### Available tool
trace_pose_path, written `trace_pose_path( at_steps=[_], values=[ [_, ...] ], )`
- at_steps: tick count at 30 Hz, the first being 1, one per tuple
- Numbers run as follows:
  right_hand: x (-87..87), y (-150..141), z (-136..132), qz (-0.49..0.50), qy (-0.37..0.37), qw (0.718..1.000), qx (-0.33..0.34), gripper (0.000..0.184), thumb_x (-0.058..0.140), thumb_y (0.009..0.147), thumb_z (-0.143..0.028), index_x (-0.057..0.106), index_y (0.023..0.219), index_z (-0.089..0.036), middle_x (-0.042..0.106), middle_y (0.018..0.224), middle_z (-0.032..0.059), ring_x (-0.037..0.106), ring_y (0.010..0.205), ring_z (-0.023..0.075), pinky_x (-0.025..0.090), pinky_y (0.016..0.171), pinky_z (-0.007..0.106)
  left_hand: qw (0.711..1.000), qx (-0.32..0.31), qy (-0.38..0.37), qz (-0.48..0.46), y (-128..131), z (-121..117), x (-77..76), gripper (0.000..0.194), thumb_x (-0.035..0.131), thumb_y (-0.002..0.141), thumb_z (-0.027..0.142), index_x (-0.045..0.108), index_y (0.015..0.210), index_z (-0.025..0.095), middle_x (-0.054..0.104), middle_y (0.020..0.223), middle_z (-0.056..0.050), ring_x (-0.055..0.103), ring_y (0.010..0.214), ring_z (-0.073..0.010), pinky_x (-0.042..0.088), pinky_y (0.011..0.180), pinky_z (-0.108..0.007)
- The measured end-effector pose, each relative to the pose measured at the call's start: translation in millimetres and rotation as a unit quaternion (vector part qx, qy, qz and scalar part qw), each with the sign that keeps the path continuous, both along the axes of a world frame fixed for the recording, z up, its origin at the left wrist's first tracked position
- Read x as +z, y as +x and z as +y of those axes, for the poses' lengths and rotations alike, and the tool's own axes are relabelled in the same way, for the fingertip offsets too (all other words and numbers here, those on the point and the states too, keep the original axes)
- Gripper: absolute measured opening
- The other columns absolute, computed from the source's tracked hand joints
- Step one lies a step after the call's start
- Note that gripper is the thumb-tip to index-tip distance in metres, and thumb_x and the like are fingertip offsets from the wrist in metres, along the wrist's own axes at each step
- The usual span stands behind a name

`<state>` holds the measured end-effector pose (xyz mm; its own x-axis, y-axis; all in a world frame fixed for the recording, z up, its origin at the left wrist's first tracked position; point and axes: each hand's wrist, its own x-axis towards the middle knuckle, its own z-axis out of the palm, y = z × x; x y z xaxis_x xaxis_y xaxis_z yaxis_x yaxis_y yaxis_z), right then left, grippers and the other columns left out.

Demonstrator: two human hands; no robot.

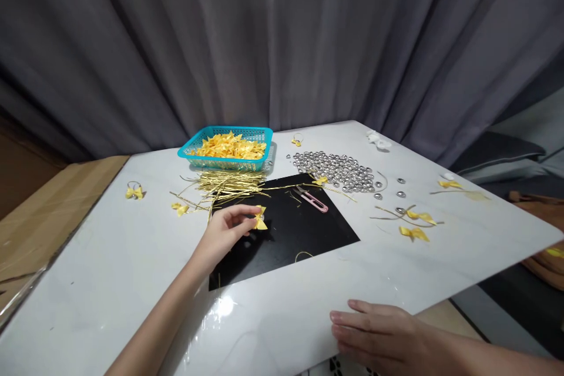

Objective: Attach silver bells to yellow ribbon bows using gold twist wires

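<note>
Pinching the bow [262, 224] over the black mat [304, 235], my left hand [224, 230] held its long axis pointing away from me; my right hand [381, 332], farther, hovered open to its near right, by the desk [291, 311] edge.

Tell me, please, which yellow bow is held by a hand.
The bow over the black mat, pinched in the left hand. No hand touches the other bows, including those piled in the turquoise basket.

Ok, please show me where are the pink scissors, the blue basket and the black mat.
Pink scissors [315, 202]: head view, on the handle.
Blue basket [225, 160]: head view, on the front rim.
Black mat [286, 235]: head view, on its bare middle.
</note>
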<state>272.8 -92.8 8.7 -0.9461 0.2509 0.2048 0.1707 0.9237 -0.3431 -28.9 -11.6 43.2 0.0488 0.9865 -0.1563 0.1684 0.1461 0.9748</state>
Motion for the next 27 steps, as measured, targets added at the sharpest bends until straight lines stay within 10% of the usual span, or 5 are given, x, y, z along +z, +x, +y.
trace_pose_path(
  at_steps=[6,13,21,27],
  values=[
    [-6.0,-2,-6,0.017,0.065,0.998,-0.012,0.059,0.05,0.09,-0.017,0.028,0.145,-0.02,0.058,0.125,0.0005,0.05,0.123,0.0133,0.01,0.116,0.024,1.0,-0.02,-0.005,0.016,0,2,-4.9,0.026,0.067,0.062,0.025,0.069,0.086,0.015,0.071,0.099,-0.008,0.054,0.064,-0.0111,0.043,0.06,-0.025],
    [17.4,-31,29,0.194,0.138,0.961,-0.138,0.024,0.049,0.089,-0.011,0.063,0.108,-0.016,0.071,0.079,0.0046,0.065,0.075,0.0137,0.051,0.081,0.028,0.979,-0.18,-0.029,0.087,-7,6,-20.4,0.039,0.06,0.06,0.014,0.066,0.099,0.013,0.053,0.057,0.004,0.047,0.056,-0.0107,0.036,0.057,-0.024],
    [0.1,-91,128,0.085,0.055,0.942,-0.32,0.015,0.057,0.084,-0.018,0.072,0.085,-0.016,0.067,0.082,0.0078,0.056,0.081,0.0205,0.047,0.07,0.033,0.972,-0.233,-0.003,0.037,-9,3,-20.4,0.043,0.063,0.063,0.017,0.061,0.106,0.016,0.061,0.106,-0.008,0.049,0.069,-0.0112,0.042,0.067,-0.028],
    [7.1,-113,120,0.128,0.04,0.923,-0.361,0.016,0.053,0.084,-0.016,0.068,0.088,-0.013,0.065,0.091,0.0104,0.054,0.09,0.0212,0.044,0.076,0.034,0.974,-0.225,-0.008,0.023,-10,3,-21.2,0.042,0.066,0.064,0.018,0.059,0.106,0.015,0.06,0.095,-0.005,0.051,0.07,-0.0106,0.043,0.068,-0.027]
  ],
)
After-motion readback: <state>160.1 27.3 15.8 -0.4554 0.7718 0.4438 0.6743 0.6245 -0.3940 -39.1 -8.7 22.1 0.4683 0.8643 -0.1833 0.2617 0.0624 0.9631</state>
